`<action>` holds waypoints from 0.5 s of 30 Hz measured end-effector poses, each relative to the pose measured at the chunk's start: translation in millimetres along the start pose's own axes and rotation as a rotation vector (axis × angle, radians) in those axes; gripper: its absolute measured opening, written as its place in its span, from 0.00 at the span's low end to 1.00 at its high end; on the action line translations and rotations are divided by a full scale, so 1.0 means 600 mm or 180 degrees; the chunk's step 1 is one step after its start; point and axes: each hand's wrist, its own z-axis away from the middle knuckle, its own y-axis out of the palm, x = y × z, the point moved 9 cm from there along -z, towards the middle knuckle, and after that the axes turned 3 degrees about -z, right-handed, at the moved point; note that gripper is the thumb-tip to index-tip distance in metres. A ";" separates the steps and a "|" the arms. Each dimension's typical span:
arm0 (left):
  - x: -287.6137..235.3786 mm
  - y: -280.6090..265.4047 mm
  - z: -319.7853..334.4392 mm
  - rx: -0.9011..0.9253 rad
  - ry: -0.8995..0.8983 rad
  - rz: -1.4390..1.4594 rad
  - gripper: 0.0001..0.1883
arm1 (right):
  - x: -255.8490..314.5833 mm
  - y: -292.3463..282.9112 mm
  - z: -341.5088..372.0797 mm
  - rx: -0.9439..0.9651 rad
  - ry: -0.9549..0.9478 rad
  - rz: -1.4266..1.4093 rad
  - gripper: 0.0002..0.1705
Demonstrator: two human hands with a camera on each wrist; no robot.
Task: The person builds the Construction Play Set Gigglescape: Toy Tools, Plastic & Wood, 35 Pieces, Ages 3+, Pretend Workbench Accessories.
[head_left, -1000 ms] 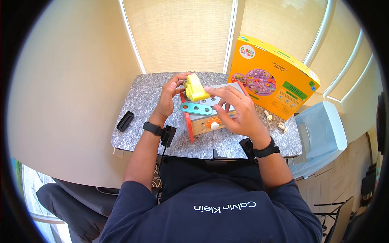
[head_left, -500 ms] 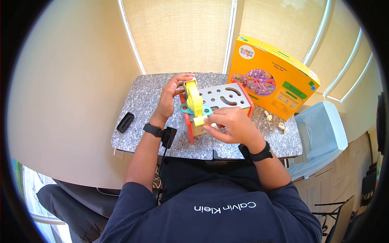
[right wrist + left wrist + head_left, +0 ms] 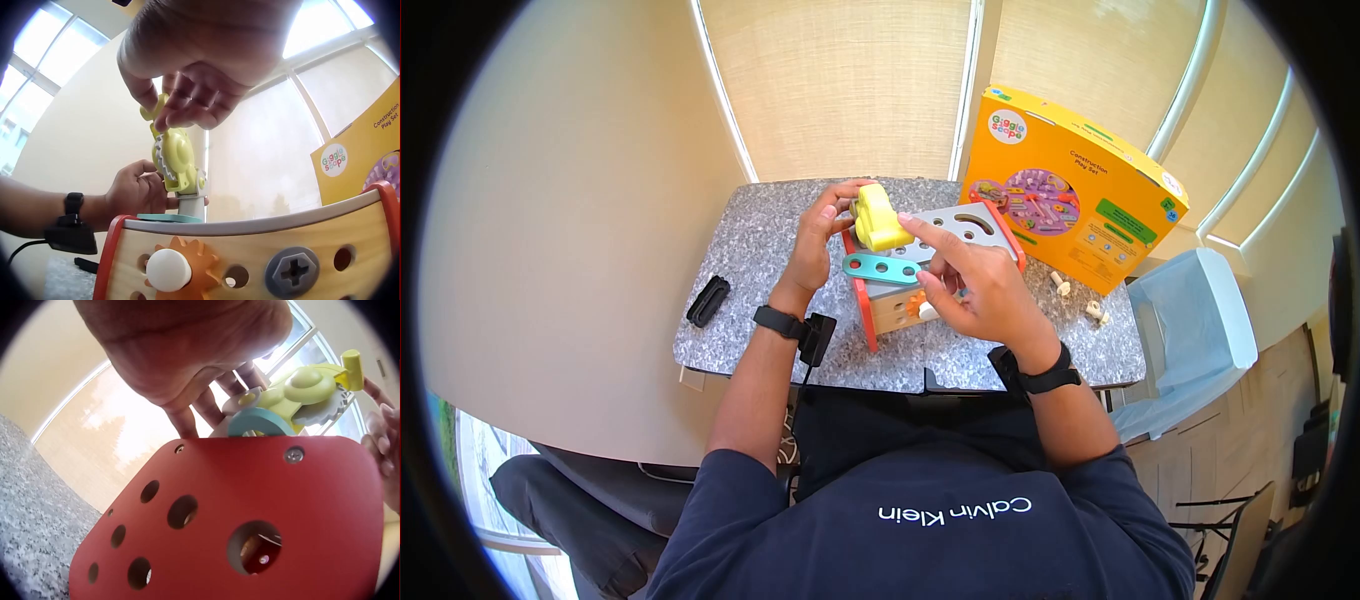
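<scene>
Overhead, the left hand (image 3: 808, 245) curls round the base of a yellow toy saw (image 3: 880, 222) at the toy workbench's (image 3: 892, 318) left end; the right hand (image 3: 988, 285) touches it with an outstretched forefinger. Left wrist: it rises beyond a red panel (image 3: 206, 550). Right wrist: the other fingers (image 3: 215, 112) bend loosely.

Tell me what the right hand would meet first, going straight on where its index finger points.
The right hand would most likely meet the yellow toy saw first: in the head view, the index fingertip lies right at it, though whether they touch is unclear.
</scene>
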 end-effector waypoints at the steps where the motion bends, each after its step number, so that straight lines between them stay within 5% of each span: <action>1: 0.000 0.000 0.000 0.0005 0.0007 -0.0007 0.33 | 0.000 0.000 -0.001 -0.0002 -0.0002 0.0022 0.29; 10: -0.004 0.003 0.000 0.0052 0.0068 -0.0018 0.31 | 0.007 0.031 0.017 0.0499 -0.0504 -0.0061 0.09; 15: -0.006 0.004 0.002 0.0010 0.0075 -0.0007 0.31 | -0.005 0.040 0.025 0.0526 -0.0286 -0.0171 0.11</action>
